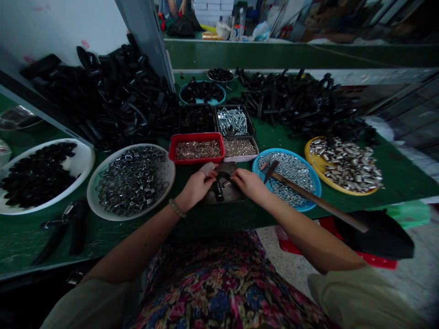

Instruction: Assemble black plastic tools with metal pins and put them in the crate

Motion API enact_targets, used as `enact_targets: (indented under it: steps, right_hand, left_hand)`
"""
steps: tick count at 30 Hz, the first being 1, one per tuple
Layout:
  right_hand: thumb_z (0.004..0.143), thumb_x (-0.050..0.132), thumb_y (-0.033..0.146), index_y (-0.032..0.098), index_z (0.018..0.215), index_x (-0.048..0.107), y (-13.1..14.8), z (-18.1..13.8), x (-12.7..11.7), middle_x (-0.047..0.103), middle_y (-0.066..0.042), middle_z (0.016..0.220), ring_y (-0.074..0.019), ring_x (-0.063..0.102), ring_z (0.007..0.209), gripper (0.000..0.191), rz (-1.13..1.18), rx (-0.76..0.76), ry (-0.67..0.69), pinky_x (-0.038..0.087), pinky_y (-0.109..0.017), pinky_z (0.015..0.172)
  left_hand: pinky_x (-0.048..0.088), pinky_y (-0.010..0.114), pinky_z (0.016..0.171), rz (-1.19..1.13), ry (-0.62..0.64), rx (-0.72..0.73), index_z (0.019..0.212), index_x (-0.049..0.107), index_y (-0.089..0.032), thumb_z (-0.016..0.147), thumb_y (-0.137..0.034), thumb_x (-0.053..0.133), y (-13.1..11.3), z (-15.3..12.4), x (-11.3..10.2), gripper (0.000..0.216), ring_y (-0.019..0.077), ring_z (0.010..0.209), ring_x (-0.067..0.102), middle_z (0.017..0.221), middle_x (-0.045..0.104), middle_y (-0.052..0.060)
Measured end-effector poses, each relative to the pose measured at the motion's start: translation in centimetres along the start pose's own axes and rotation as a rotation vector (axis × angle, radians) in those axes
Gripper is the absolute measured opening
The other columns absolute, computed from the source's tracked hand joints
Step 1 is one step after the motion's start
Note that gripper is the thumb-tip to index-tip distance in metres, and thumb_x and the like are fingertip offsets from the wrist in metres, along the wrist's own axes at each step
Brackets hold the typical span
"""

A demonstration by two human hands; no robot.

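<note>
In the middle of the bench, above a dark metal plate point(235, 195), a black plastic handle part point(218, 191) sits between my hands. My left hand point(197, 186) pinches it from the left, thumb and fingers closed. From the right, my right hand point(252, 185) has its fingertips closed at the other end of the same part. A small silvery coiled piece point(227, 183) shows beside the right fingertips; whether they touch it is unclear. Just beyond my hands is a red tray point(172, 148) of small copper-coloured pins.
A hammer point(308, 195) lies across a blue basin point(317, 201) of small metal parts. Metal rings fill a white basin point(92, 201). A black hand gripper point(70, 224) lies at left. Black handles point(126, 100) are heaped at back left. Another person's hands point(176, 7) show far off.
</note>
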State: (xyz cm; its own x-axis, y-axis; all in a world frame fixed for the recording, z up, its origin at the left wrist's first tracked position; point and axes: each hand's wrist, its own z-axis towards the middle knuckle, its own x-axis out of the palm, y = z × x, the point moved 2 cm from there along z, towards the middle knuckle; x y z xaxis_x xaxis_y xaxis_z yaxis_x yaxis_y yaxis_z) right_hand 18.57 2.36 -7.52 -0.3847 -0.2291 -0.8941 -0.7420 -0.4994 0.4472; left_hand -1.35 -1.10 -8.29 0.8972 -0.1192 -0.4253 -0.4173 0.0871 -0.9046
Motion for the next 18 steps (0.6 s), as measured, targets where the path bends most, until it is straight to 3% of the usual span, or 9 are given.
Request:
enact_targets:
  steps: [3, 7, 10, 14, 18]
  right_hand:
    - [0.097, 0.046, 0.024, 0.016, 0.089, 0.060, -0.1, -0.7, 0.3, 0.065, -0.008, 0.087, -0.0197, 0.060, 0.083, 0.018, -0.087, -0.047, -0.046, 0.044, -0.031, 0.075]
    - [0.096, 0.042, 0.016, 0.013, 0.087, 0.063, 0.5, -1.4, 1.0, 0.063, -0.011, 0.083, -0.0225, 0.055, 0.080, 0.023, -0.334, -0.256, -0.097, 0.041, -0.034, 0.075]
    - [0.096, 0.043, 0.017, 0.014, 0.085, 0.062, 0.6, -1.2, 1.4, 0.062, -0.010, 0.080, -0.0215, 0.053, 0.077, 0.023, -0.338, -0.337, -0.155, 0.040, -0.033, 0.072]
    - [0.096, 0.048, 0.023, 0.016, 0.081, 0.057, 0.1, -0.4, 1.4, 0.062, -0.007, 0.079, -0.0190, 0.055, 0.076, 0.019, -0.158, -0.214, -0.180, 0.041, -0.029, 0.070]
    - [0.094, 0.053, 0.024, 0.018, 0.079, 0.055, -0.1, -0.3, 1.0, 0.062, -0.005, 0.080, -0.0176, 0.058, 0.077, 0.016, 0.027, -0.093, -0.161, 0.042, -0.027, 0.070]
  left_hand:
    - [0.051, 0.032, 0.092, 0.097, 0.013, 0.024, 0.128, 0.052, -0.014, 0.083, -0.010, 0.052, -0.6, 0.3, 0.0, 0.045, 0.0151, 0.090, 0.064, 0.101, 0.066, 0.006]
    - [0.048, 0.034, 0.096, 0.377, 0.048, 0.157, 0.130, 0.051, -0.018, 0.087, -0.009, 0.046, -2.4, 0.1, -0.1, 0.045, 0.0188, 0.100, 0.061, 0.115, 0.060, 0.008]
    - [0.048, 0.034, 0.092, 0.581, 0.116, 0.241, 0.130, 0.050, -0.021, 0.089, -0.010, 0.041, -3.7, 0.1, -0.1, 0.043, 0.0203, 0.097, 0.061, 0.118, 0.057, 0.009]
    - [0.049, 0.032, 0.088, 0.661, 0.192, 0.257, 0.129, 0.051, -0.022, 0.089, -0.009, 0.041, -4.5, 0.6, -0.3, 0.044, 0.0189, 0.091, 0.061, 0.112, 0.056, 0.008]
    - [0.048, 0.031, 0.090, 0.640, 0.175, 0.240, 0.125, 0.053, -0.022, 0.087, -0.008, 0.045, -4.2, 1.0, -0.4, 0.041, 0.0185, 0.093, 0.060, 0.113, 0.055, 0.008]
